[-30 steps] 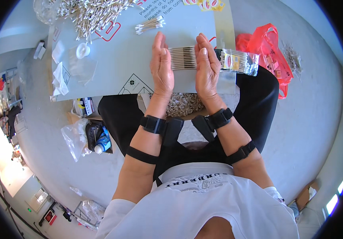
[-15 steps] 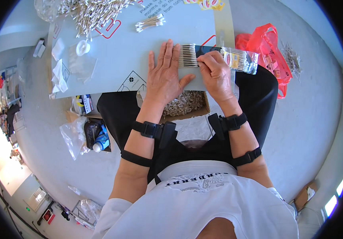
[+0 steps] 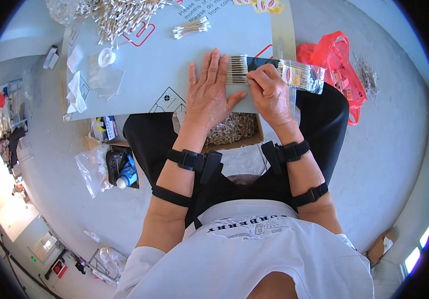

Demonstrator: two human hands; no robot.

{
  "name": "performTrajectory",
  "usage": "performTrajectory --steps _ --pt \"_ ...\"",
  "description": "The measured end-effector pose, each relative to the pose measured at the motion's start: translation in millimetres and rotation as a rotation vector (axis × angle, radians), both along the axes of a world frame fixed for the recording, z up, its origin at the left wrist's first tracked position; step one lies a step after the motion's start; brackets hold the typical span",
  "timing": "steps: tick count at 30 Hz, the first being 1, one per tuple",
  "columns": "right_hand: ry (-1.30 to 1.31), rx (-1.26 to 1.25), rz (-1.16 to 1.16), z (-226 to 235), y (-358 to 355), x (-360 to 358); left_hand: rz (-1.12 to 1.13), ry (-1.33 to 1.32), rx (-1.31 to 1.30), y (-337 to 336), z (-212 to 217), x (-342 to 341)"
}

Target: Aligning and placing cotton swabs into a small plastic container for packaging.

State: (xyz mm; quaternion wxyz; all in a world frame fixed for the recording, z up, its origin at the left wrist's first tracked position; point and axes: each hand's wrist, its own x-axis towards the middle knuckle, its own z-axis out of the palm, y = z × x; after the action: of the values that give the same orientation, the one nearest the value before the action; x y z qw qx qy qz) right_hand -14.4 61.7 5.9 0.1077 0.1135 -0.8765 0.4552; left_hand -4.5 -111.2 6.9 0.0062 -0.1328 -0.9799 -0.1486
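My left hand (image 3: 208,89) lies flat on the table, fingers stretched out and thumb spread. Beside its index finger is a flat row of cotton swabs (image 3: 237,70), lying side by side; the hand may cover its left end. My right hand (image 3: 270,94) is closed in a pinch at the row's right end, over a dark flat strip (image 3: 257,63). What the pinched fingers hold is hidden. Just right of that hand, a clear plastic packet of cotton swabs (image 3: 302,76) with a yellow label reaches past the table edge.
A big heap of loose swabs (image 3: 117,17) and a small bundle of swabs (image 3: 191,28) lie on the table (image 3: 149,65). At the left are a white round lid (image 3: 106,57) and crumpled tissue (image 3: 76,94). Below sits a box of swabs (image 3: 234,130); a red bag (image 3: 341,65) is at right.
The whole view has shifted slightly. Both hands keep nearly the same pose, and a slightly narrower part of the swab row shows between them.
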Motion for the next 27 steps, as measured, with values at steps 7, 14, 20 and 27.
performTrajectory --steps 7,14,20,27 --pt "-0.031 -0.009 -0.039 2.6 -2.7 1.0 0.003 -0.014 0.001 0.1 1.2 0.4" --pt "-0.014 0.063 0.003 -0.9 -0.8 0.7 0.005 -0.014 -0.002 0.9 2.1 -0.1" --pt "-0.045 -0.011 -0.055 2.8 -4.3 -3.8 0.001 -0.003 -0.002 0.1 0.7 0.2" --pt "-0.076 0.086 -0.045 5.6 -5.5 -6.8 0.001 -0.002 0.004 0.2 1.6 -0.2"
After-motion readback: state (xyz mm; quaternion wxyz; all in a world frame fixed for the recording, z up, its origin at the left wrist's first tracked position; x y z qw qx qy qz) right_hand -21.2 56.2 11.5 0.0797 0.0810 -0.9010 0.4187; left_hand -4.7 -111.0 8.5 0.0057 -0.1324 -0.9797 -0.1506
